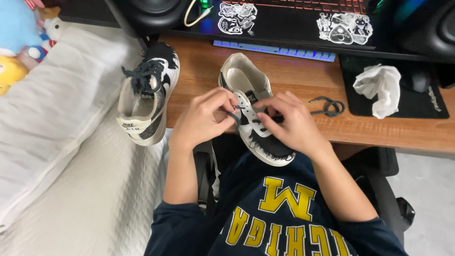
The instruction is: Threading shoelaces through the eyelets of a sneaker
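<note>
Both hands are working on a black-and-white sneaker (256, 111) that's lying on the edge of a wooden desk (379, 128), toe toward the person's chest, heel opening away.

Left hand (204, 118) is curling nearly closed, thumb & forefinger pinching a dark shoelace (235, 115) right at the eyelets on the shoe's left side. The lace is running down from the fingertips w/ a short stretch showing just beside the thumb.

Right hand (289, 121) is resting over the tongue area, fingers bent & bunched, tips pressing at the lacing; can't tell whether it's actually gripping lace or only touching the shoe. The lace's loose end (328, 106) is trailing out past the right hand's knuckles, lying in a loop on the desk.

Left of the left hand, a second sneaker (148, 97), already laced, is sitting half on the desk, half over a white quilted bed cover (71, 156). Beyond the right hand, a crumpled white tissue (380, 87) is sitting on a black mat (426, 106). Ahead of both hands, a laptop (294, 21) w/ stickers is sitting at the desk's far side.
</note>
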